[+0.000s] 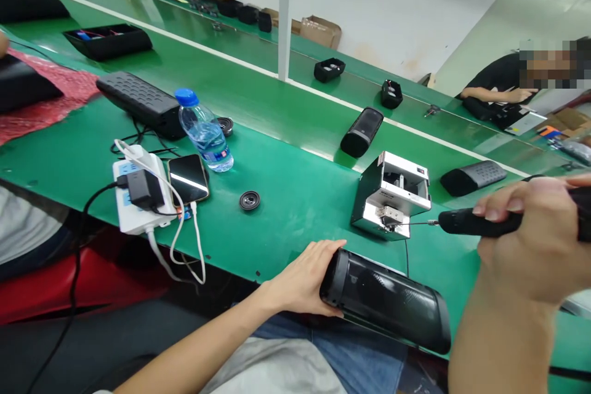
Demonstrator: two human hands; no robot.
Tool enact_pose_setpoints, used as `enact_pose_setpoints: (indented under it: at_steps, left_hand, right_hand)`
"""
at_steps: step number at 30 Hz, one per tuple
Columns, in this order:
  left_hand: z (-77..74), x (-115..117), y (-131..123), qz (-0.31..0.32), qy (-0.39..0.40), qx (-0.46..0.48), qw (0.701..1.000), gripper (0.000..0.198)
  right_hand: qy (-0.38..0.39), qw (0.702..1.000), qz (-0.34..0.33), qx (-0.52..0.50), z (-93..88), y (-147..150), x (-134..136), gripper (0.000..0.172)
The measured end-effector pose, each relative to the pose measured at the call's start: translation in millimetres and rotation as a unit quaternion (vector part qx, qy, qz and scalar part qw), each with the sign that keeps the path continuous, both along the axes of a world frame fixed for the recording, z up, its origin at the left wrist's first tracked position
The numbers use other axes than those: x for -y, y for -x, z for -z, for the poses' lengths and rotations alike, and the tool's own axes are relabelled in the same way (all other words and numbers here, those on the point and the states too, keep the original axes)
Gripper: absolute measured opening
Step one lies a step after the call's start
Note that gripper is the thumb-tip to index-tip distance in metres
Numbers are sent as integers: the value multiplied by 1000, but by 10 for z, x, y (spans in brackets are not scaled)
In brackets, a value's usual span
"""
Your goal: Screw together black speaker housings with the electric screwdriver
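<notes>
My left hand (307,280) grips the end of a black portable speaker (385,298) at the table's front edge, over my lap. My right hand (538,240) is wrapped round a black electric screwdriver (466,221), held level and pointing left. Its long thin bit reaches to the front of a silver and black screw feeder (392,197). Whether the tip carries a screw is too small to tell. A thin cable runs down from the feeder behind the speaker.
Left on the green table (295,197) are a water bottle (207,135), a power strip (138,197) with cables, a phone (188,177) and a loose round speaker driver (250,200). More black speakers (362,132) stand beyond. Co-workers sit across, behind a white post (284,18).
</notes>
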State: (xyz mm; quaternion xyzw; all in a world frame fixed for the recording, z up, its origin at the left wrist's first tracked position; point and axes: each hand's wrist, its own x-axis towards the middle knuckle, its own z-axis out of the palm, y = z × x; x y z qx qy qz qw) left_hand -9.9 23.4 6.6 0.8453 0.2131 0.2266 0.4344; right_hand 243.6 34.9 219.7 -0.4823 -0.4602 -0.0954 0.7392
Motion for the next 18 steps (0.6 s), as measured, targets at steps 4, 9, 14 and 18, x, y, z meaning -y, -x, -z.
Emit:
enact_pose_setpoints:
  at_steps: [4, 9, 14, 18]
  left_hand:
    - [-11, -2, 6, -2, 6, -2, 1000, 135]
    - [-35, 6, 1, -10, 17, -14, 1000, 135]
    - [-18, 8, -2, -14, 8, -10, 1000, 132]
    - [-1, 2, -9, -13, 1, 1, 1000, 128]
  right_hand:
    - [-5, 998, -62, 32, 54, -29, -48, 19]
    - [24, 998, -51, -12, 23, -25, -131, 22]
    - [13, 999, -29, -4, 43, -115, -198, 24]
    - [14, 999, -33, 13, 88, -134, -157, 25]
